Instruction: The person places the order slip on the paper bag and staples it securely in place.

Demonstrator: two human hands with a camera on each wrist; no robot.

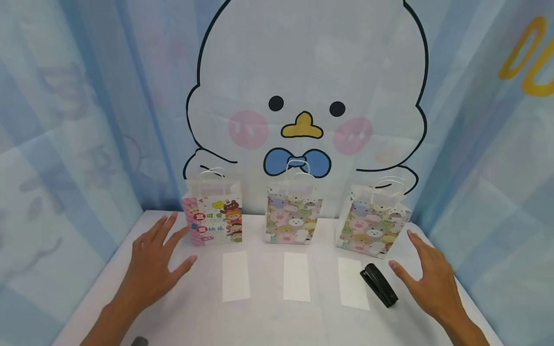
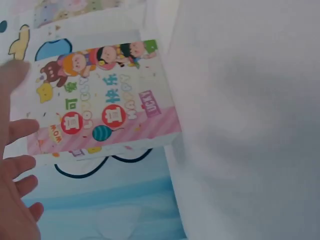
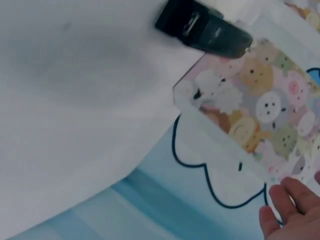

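My left hand [image 1: 151,264], fingers spread, hovers by the left paper gift bag [image 1: 218,221], which has a pink side and cartoon figures. In the left wrist view that bag [image 2: 105,100] stands beyond my fingertips. My right hand [image 1: 433,278] has its thumb and fingers apart, holding nothing, beside a black stapler [image 1: 379,285]. Behind the stapler is the right gift bag [image 1: 374,226], printed with small animals and turned at an angle. A matching middle bag [image 1: 293,218] stands upright between the two. All three have white handles.
Three white paper slips lie in a row before the bags: a left slip [image 1: 235,276], a middle slip [image 1: 296,277] and a right slip [image 1: 352,283], near the stapler. A dark object [image 1: 140,341] shows at the white table's front edge. A printed curtain [image 1: 303,57] hangs behind.
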